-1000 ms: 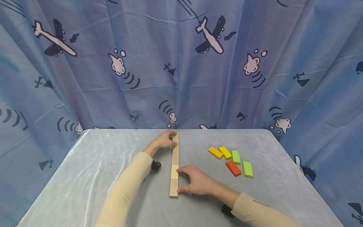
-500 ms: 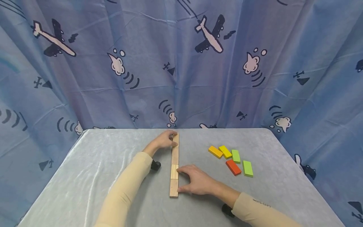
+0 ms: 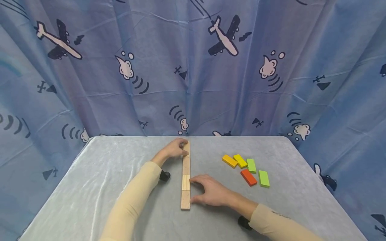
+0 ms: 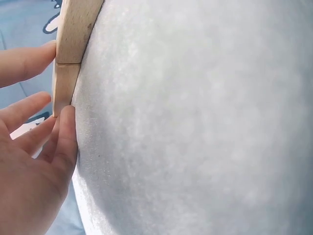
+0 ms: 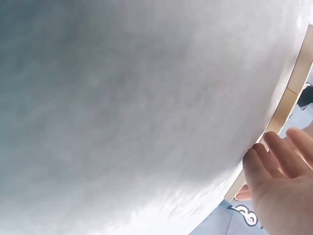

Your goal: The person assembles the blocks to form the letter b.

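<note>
Several plain wooden blocks (image 3: 185, 200) lie end to end in one straight row, running away from the person along the middle of the table. At the row's far end is my left hand (image 3: 174, 148), its thumb and fingertips touching the last block (image 4: 66, 81). The left wrist view shows some of these fingers at that block's end, the thumb against its side. Beside the nearer half, my right hand (image 3: 212, 191) has thumb and index finger spread apart, their tips right at the row's right side. Neither hand grips a block.
Right of the row lie loose coloured blocks: an orange one (image 3: 230, 161), a yellow one (image 3: 240, 161), a red one (image 3: 248, 177) and two green ones, one farther (image 3: 251, 166) and one nearer (image 3: 263, 179). A patterned blue curtain (image 3: 193, 83) hangs behind the grey-covered table (image 3: 99, 187).
My right hand has shifted very slightly to the right. My left hand and the row of blocks stay in place.
</note>
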`<state>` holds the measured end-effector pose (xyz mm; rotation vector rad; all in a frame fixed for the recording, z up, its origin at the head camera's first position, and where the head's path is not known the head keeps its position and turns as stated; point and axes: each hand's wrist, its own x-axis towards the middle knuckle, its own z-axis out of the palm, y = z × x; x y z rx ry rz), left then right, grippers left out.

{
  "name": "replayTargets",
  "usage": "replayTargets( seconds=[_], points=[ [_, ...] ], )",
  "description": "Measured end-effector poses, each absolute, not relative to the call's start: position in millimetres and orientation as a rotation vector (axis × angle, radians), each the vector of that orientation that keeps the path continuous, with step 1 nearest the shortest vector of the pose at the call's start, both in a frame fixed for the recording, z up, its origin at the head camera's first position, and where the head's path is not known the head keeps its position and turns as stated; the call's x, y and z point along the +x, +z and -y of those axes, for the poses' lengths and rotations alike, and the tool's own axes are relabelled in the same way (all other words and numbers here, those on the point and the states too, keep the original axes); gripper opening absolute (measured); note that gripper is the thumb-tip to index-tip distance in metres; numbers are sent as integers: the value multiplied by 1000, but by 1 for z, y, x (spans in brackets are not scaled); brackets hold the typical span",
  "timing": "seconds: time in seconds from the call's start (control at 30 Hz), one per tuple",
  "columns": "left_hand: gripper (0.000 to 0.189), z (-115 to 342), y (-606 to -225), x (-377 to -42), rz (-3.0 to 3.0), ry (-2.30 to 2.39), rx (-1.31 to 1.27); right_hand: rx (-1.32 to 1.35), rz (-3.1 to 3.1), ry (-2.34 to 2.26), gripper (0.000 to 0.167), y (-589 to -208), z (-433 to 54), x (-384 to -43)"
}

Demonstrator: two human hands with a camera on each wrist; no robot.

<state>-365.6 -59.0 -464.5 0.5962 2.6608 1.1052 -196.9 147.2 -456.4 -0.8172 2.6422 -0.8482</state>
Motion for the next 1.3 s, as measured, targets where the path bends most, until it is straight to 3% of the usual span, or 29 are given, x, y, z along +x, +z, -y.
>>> replayTargets(
  seconds=[0.6,1.07,1.3],
  points=[
    [59,58,-461,-351,-2753,975,646,-752,-2754,-809,49,-441,-192,-189],
    [39,56,-448,-309,-2799,855,699,-732,-2894,-705,38,-430,-246,-186],
    [43,59,-451,-293,-2805,850,700,-658,-2929,-703,38,-426,-266,-186]
  ],
)
